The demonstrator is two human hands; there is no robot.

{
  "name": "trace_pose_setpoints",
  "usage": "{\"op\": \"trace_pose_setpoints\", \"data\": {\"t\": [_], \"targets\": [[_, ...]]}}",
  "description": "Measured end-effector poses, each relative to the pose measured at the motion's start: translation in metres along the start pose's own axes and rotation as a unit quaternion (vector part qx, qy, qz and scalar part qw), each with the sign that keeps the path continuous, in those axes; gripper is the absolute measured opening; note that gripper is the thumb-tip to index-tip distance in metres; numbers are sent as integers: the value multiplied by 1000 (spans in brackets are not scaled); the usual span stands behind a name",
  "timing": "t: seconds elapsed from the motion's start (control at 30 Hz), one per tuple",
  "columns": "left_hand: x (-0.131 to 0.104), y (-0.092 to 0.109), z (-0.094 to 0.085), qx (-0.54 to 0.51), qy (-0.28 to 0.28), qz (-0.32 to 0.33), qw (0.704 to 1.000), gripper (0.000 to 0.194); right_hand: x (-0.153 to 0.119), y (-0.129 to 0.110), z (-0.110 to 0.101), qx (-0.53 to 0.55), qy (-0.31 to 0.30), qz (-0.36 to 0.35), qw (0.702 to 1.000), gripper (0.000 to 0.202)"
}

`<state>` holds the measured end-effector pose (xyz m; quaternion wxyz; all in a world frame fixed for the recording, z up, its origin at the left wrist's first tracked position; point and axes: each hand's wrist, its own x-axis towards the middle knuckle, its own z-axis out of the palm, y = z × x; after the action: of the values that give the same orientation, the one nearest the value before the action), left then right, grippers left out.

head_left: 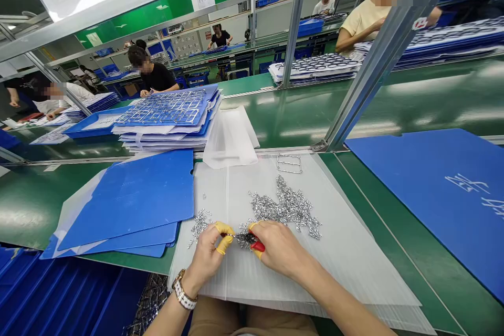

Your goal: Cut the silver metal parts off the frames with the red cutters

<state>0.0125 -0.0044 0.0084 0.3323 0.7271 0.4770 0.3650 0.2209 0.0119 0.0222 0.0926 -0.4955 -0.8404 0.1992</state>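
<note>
My left hand (210, 247), with yellow finger covers and a watch at the wrist, pinches a tiny metal piece (231, 235). Beside it, my right hand (273, 244) is closed around red-handled pliers (258, 246), whose dark jaws point left toward the fingertips of my left hand. Both hands are over a white foam sheet (275, 283). Beyond them lies a large heap of small shiny metal pieces (289, 202); a smaller heap (200, 223) is to the left. A thin metal frame (289, 164) rests near the sheet's far edge.
Blue sheets (134, 199) lie on the left, a large blue board (441, 189) on the right. Behind stands a stack of trays with metal frames (165, 110). A slanted metal post (378, 68) rises at the right. Several people sit across the bench.
</note>
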Motion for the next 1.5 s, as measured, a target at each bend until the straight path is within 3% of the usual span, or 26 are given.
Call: {"op": "trace_pose_setpoints", "data": {"t": [0.17,0.33,0.47,0.67,0.73,0.93,1.03,1.13,1.27,1.5], "targets": [[5,-2,5,-109,-5,-84,990,16,-2,3,-2,143,26,46,988,3],[11,-3,9,-229,10,-176,957,16,8,-2,5,368,63,104,922,15],[13,-1,9,-249,17,-193,949,17,24,-10,18,459,76,121,877,16],[12,2,6,-257,26,-179,949,18,34,-14,31,498,91,123,854,11],[14,2,8,-261,32,-181,948,18,31,-15,29,484,107,127,859,13],[26,-5,25,-233,66,-165,956,22,20,-13,14,314,145,98,933,14],[27,-9,28,-186,91,-156,966,24,15,-2,9,232,123,98,960,15],[24,-13,26,-180,85,-195,960,28,11,10,6,109,86,85,987,17],[19,-14,21,-171,86,-179,965,24,7,11,3,11,60,56,997,21],[12,-11,11,-101,72,-85,989,18,6,-1,-1,-6,21,24,999,18]]}}
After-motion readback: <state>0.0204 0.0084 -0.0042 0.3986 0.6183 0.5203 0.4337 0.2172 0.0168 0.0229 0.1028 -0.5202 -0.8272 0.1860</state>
